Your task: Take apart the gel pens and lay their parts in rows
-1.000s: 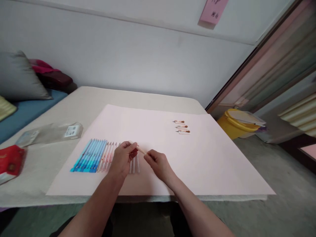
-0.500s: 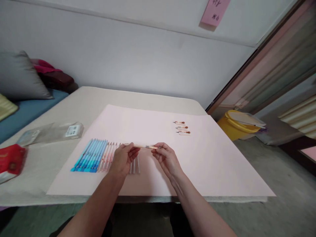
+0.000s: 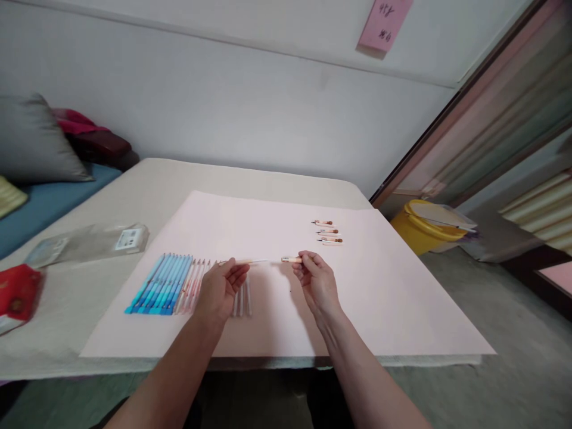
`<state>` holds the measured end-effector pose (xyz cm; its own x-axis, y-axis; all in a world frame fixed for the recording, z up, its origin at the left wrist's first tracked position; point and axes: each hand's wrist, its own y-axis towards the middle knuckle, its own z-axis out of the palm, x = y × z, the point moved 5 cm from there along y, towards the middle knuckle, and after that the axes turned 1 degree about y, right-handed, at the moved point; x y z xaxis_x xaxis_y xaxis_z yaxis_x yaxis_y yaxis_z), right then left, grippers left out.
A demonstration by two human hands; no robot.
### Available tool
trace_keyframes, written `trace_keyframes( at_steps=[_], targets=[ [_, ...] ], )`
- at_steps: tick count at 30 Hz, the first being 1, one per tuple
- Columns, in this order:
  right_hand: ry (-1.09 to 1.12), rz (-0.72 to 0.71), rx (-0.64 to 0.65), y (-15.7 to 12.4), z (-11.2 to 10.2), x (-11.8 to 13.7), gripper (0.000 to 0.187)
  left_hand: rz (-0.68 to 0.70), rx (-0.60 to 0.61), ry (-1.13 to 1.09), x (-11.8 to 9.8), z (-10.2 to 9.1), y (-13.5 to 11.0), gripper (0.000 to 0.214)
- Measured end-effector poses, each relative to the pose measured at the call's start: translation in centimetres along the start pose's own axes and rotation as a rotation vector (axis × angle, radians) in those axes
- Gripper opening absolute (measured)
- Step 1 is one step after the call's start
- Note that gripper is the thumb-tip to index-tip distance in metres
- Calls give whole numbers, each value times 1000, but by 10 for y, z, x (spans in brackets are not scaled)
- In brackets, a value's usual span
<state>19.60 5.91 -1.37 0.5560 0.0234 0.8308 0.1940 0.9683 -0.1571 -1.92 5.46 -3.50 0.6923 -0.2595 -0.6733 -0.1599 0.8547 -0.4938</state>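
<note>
My left hand [image 3: 220, 289] pinches a slim beige pen barrel [image 3: 245, 261] with a thin whitish piece sticking out of its right end. Across a small gap, a short beige pen part [image 3: 289, 260] with dark print is held between the thumb and fingers of my right hand [image 3: 320, 283]. Below and left, a row of blue pens [image 3: 161, 285] lies beside pinkish clear pens [image 3: 191, 289]. Some of that row is hidden behind my left hand, and several clear pens [image 3: 242, 301] show to its right. Farther back lie three short pen parts [image 3: 328, 232] with brown ends.
A pale pink sheet [image 3: 379, 298] covers much of the cloth-topped table [image 3: 250, 173]. To the left are a clear plastic bag [image 3: 98, 241] and a red packet [image 3: 18, 292]. A yellow bucket [image 3: 415, 229] stands on the floor at the right.
The pen held between both hands has come apart into two pieces. My right hand has moved right with the short part, while my left hand keeps the barrel.
</note>
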Motion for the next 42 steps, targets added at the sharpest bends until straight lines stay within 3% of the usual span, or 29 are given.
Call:
trace_keyframes(
  at_steps=[3, 7, 12, 22, 28, 34, 42],
  targets=[
    [-115, 22, 19, 1, 0, -1, 21, 4, -5, -9, -1, 0, 0, 7],
    [-267, 77, 148, -6, 15, -15, 28, -6, 1, 8, 3, 5, -4, 6],
    [-299, 105, 233, -17, 32, -29, 27, -41, 56, 63, 16, 12, -12, 6],
    [-219, 66, 133, -15, 26, -22, 22, -64, 132, 74, 32, 14, -13, 14],
    [-276, 64, 66, -11, 19, -19, 15, -64, 120, 37, 30, 13, -11, 14],
    [-246, 101, 28, -7, 17, -27, 17, -185, 46, -49, 41, 8, -2, 6],
    [-98, 206, 12, 1, 12, -43, 16, -90, 94, 20, 36, 17, 3, 7]
  ],
)
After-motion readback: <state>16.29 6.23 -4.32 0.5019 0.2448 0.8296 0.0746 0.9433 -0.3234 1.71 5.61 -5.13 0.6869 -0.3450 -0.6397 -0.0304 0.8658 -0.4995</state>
